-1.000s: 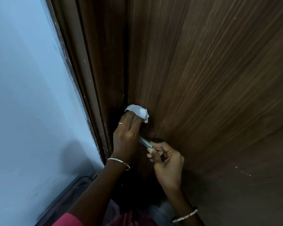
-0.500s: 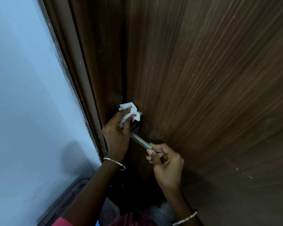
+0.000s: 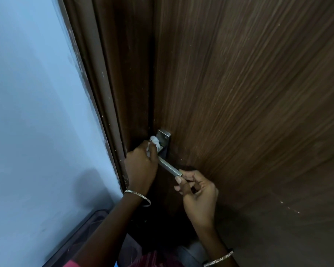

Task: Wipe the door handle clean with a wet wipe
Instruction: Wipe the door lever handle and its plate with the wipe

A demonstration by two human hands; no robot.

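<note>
Since the earlier frame, the wet wipe [image 3: 154, 142] has been drawn down off the metal plate [image 3: 164, 136], now exposed. It is bunched in the closed left hand [image 3: 141, 164] at the handle [image 3: 169, 167] base. The handle tip is pinched by the right hand [image 3: 198, 191]. If that pinch slips, the lever may spring up; the underside may be missed.

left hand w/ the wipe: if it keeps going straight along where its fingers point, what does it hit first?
The left hand, closed on the wet wipe, points up and right at the handle's metal backplate. The wipe would press on that plate first, then the wooden door behind. Depth is unclear; it may already touch.
</note>
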